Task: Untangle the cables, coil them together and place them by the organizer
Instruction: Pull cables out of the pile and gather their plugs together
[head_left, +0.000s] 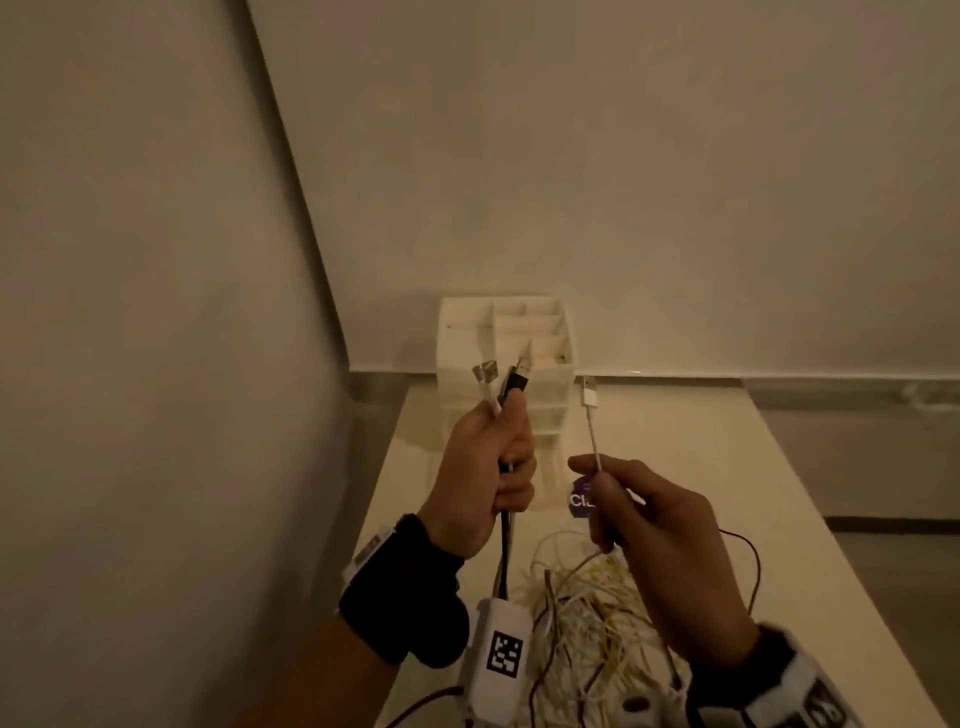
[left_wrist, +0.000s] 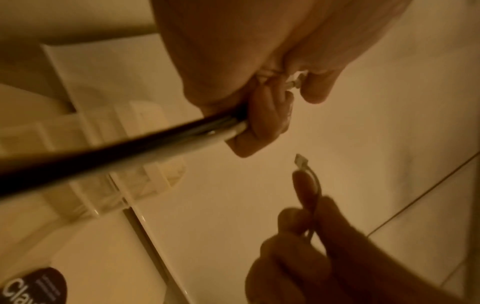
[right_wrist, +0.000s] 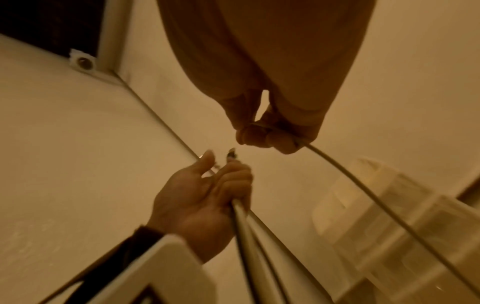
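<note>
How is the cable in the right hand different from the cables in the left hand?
The right hand pinches one thin white cable; the left hand grips a bunch of cables, black and white together. The white cable's plug stands well above the fingers; the bunch's plugs poke out just over the fist. Both point up, and both trail down to the tangle on the table.
</note>
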